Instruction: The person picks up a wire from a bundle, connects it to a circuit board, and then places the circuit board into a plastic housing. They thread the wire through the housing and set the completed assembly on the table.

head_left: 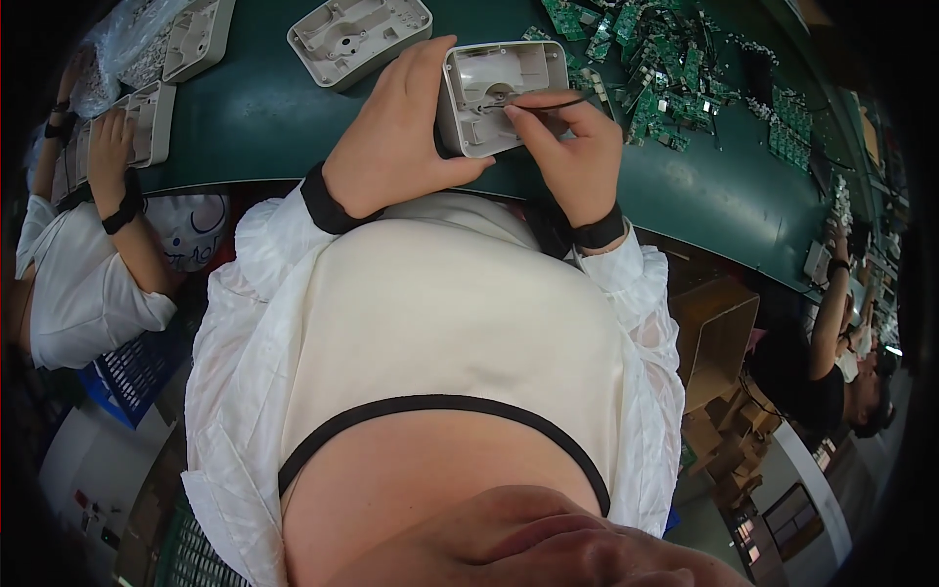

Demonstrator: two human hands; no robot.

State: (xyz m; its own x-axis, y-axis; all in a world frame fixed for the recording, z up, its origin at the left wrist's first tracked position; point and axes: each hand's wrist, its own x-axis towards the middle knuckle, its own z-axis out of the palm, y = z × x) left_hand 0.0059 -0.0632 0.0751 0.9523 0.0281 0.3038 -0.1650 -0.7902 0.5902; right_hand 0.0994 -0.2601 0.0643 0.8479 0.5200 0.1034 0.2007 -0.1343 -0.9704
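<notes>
My left hand (396, 137) grips a light grey plastic housing (475, 139) by its left side, thumb along the near edge and fingers along the far left. The housing is tilted, its hollow inside facing me, with a round opening and small posts showing. My right hand (577, 152) is closed, thumb and index finger pinching a thin dark piece (558, 105) over the inside of the housing. Whether this piece is a wire or tweezers I cannot tell. Its end lies by the round opening, partly hidden by my fingertips.
Another grey housing (358, 41) lies beyond my left hand on the green table (254, 98). Green circuit boards (675, 73) with wires are heaped at the right. A co-worker's hand (110, 147) touches more housings at the left. Cardboard boxes (719, 333) stand below the right table edge.
</notes>
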